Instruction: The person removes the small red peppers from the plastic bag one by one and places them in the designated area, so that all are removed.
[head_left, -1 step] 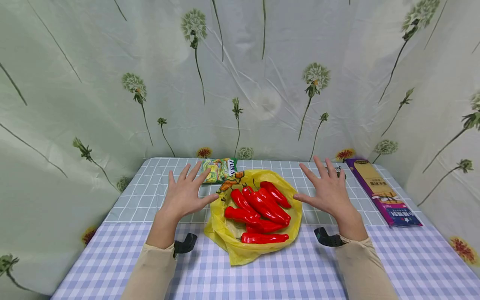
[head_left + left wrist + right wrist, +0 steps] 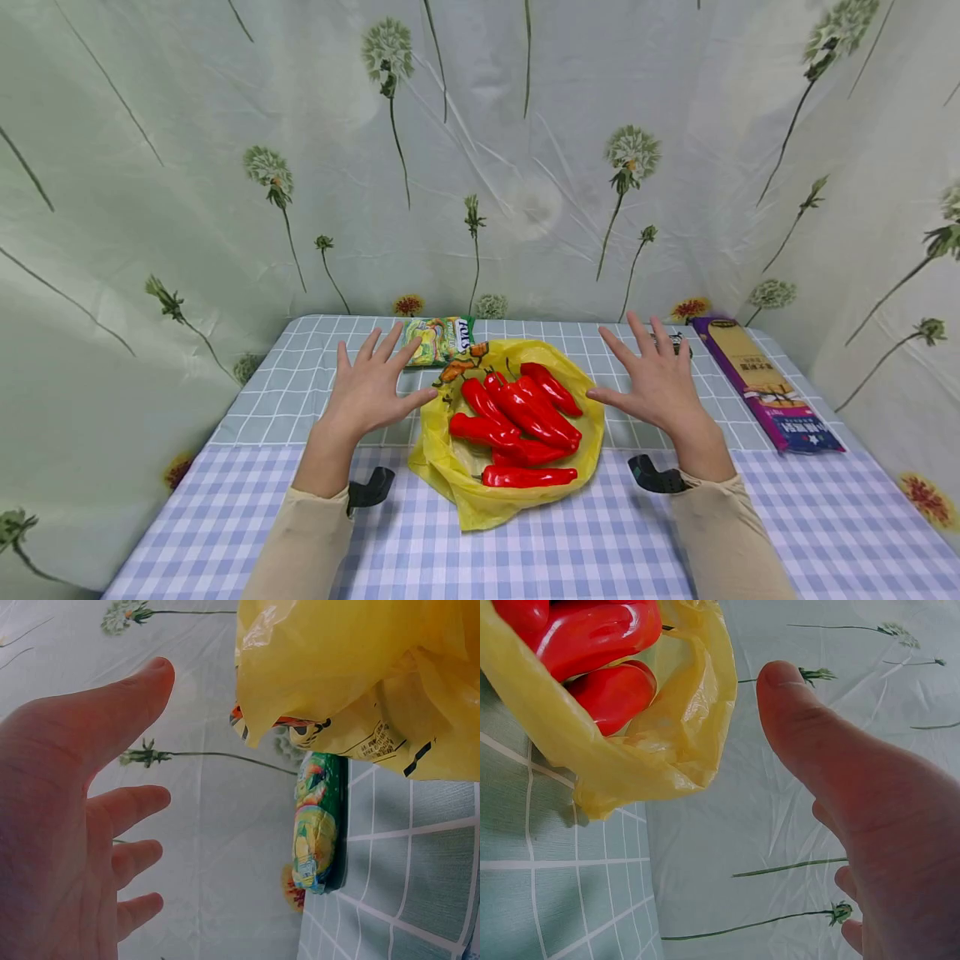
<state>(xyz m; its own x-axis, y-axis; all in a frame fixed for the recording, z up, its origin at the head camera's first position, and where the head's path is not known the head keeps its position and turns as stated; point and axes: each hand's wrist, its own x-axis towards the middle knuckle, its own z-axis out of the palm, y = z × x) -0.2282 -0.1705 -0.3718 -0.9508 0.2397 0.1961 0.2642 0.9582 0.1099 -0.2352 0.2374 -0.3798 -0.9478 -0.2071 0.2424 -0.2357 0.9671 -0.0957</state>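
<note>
A yellow plastic bag (image 2: 480, 507) lies with its mouth spread wide in the middle of the table. Several glossy red peppers (image 2: 528, 412) are heaped inside it. To the bag's left, the left hand (image 2: 366, 396) is raised with fingers spread, its thumb by the bag's rim in the head view. The left wrist view shows a gap between that thumb and the bag (image 2: 322, 667). On the other side the right hand (image 2: 660, 387) is held up likewise, fingers apart, holding nothing. Its thumb (image 2: 802, 712) stands clear of the bag's edge in the right wrist view.
A green and yellow snack packet (image 2: 438, 340) lies behind the bag. At the right lies a long purple and tan packet (image 2: 765, 387). A small dark-printed item (image 2: 677, 343) is partly hidden behind the right fingers. A flower-print curtain (image 2: 540, 250) surrounds the table.
</note>
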